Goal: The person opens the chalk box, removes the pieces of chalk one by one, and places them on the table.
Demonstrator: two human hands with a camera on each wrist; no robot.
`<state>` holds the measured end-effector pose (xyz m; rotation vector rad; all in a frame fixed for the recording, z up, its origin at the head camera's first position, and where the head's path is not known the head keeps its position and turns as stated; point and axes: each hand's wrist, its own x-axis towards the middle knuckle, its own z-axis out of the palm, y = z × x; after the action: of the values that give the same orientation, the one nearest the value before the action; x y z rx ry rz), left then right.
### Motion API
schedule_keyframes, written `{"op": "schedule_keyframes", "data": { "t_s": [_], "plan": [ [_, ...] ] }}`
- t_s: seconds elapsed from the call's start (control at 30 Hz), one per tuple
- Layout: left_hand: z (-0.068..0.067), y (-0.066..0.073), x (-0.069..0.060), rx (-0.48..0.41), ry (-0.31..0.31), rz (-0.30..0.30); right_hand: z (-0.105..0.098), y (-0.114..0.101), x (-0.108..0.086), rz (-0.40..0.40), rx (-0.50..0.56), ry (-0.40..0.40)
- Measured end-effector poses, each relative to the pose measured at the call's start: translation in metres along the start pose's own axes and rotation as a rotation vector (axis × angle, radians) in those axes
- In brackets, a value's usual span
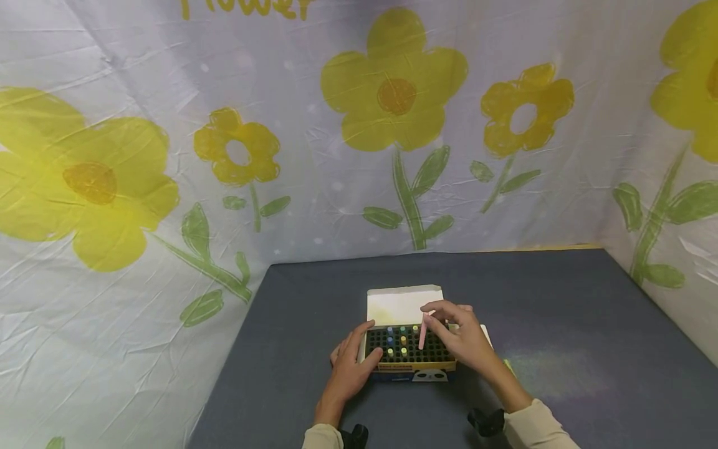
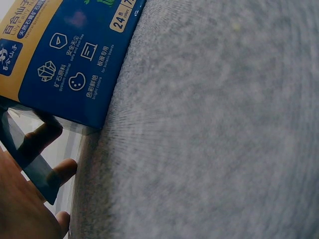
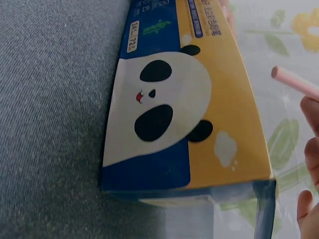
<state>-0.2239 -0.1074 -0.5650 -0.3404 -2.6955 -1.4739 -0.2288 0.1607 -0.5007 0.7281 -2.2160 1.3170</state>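
Holding pink chalk stick (image 1: pixel 423 333) pinched in right hand (image 1: pixel 464 335) over black holed tray (image 1: pixel 440 353) of open box (image 1: pixel 387 376), touching box's left end with left hand (image 1: pixel 349 373) (fingers spread, unclenched), presumably slotting in, next needing upright alignment.

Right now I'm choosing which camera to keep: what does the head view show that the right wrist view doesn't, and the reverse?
Only the head view shows the holed tray with coloured sticks standing in it. Only the right wrist view shows the red mouth of the panda and a legible 24 label on the front of the box. Both show the right hand with the pink stick, the box, the panda's eyes, the table and the flowered backdrop.
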Motion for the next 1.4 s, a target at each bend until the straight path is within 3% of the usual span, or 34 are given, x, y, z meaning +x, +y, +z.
{"op": "schedule_keyframes", "data": {
  "t_s": [0.3,0.77,1.2,1.4],
  "plan": [
    [0.0,0.0,0.0,0.003,0.002,0.006,-0.017,0.006,-0.008,0.163,0.014,0.01],
    [0.001,0.002,0.0,0.021,0.007,-0.016,-0.055,0.017,-0.03,0.189,0.016,0.035],
    [0.001,0.001,0.0,0.012,0.006,-0.016,-0.084,0.034,-0.06,0.34,-0.095,0.045],
    [0.0,0.002,-0.001,0.018,0.001,-0.004,-0.097,0.041,-0.075,0.374,-0.117,0.048]
  ]
}}
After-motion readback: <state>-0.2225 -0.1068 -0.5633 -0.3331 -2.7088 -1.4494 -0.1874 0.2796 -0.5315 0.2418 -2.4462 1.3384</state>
